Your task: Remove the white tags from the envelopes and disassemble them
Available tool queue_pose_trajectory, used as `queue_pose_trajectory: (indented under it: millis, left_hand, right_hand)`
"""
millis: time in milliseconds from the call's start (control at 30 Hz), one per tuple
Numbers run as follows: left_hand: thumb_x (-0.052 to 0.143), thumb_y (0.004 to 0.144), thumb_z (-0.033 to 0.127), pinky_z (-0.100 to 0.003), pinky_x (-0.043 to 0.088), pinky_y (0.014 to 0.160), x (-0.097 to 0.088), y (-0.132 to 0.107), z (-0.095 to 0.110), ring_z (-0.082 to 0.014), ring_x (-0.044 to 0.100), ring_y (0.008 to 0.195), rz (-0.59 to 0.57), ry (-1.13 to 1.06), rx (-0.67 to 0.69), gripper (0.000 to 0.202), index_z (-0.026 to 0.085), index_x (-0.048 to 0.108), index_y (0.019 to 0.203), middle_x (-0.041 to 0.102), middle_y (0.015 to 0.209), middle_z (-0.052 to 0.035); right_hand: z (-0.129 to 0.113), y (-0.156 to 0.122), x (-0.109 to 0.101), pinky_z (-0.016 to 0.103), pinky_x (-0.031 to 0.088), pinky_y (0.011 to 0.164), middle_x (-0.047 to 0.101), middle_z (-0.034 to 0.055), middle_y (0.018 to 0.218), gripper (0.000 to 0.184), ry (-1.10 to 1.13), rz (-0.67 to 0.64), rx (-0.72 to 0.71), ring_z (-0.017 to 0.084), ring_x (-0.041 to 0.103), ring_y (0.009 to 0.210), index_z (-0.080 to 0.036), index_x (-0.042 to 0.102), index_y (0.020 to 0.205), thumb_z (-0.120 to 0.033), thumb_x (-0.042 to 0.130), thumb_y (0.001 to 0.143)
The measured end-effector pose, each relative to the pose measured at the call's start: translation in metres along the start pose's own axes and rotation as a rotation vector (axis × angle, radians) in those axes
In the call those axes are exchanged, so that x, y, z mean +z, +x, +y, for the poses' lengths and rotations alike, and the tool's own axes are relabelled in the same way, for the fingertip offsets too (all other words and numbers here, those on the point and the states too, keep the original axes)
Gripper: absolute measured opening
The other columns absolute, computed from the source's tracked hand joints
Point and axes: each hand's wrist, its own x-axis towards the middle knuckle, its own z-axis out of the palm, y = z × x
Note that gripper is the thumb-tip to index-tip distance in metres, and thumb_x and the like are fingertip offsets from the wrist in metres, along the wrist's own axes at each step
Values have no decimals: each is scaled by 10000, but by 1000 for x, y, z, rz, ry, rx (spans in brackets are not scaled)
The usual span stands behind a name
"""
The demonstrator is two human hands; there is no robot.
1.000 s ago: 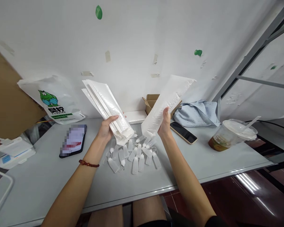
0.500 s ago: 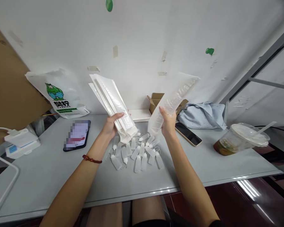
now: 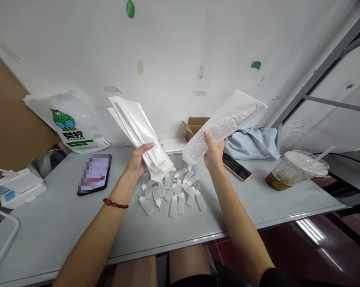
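Note:
My left hand (image 3: 139,159) is closed round a stack of white padded envelopes (image 3: 138,123), thumb on the front and fingers behind. The stack leans up and to the left, its lower end over the bottles. In my right hand (image 3: 214,153) is a single white padded envelope (image 3: 224,123), gripped near its lower half and tilted up to the right. Its surface looks bumpy. Below and between both hands, several small translucent squeeze bottles (image 3: 173,205) with white caps lie in a loose pile on the grey table (image 3: 156,239).
At the left are a phone (image 3: 94,174), a white charger (image 3: 22,187) with a cable and a printed white bag (image 3: 75,119). Behind my right hand sit an open cardboard box (image 3: 194,125), blue cloth (image 3: 252,143) and another phone (image 3: 236,166). A plastic drink cup (image 3: 293,171) stands far right.
The single envelope in my right hand has tipped further to the right and turned its bumpy face more into view. The camera view has shifted slightly. My left hand keeps its stack.

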Motion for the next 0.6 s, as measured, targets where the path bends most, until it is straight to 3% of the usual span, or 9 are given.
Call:
queue_pose_trajectory:
  millis: [167, 433, 600]
  left_hand:
    - [725, 578, 295, -404, 515, 844, -2, 2, -1, -314, 645, 944, 8, -7, 5, 365, 100, 700, 886, 716, 826, -100]
    - [732, 580, 287, -415, 516, 847, -2, 0, 0, -321, 637, 970, -8, 7, 19, 403, 93, 691, 930, 710, 901, -102]
    - [742, 563, 283, -408, 515, 830, 1, -1, 2, -316, 644, 940, -11, -10, 28, 403, 87, 687, 911, 713, 862, -101]
  right_hand:
    - [-15, 0, -4, 411, 461, 922, 616, 44, 1078, 440, -39, 2, -122, 222, 566, 1061, -229, 565, 1065, -457, 667, 703]
    - [22, -11, 5, 400, 475, 859, 664, 47, 928, 413, -38, -170, 33, 209, 610, 888, -197, 617, 997, -376, 739, 645]
    - [11, -12, 8, 378, 478, 836, 672, 41, 909, 431, -6, -125, -2, 200, 617, 858, -193, 620, 1012, -366, 740, 636]
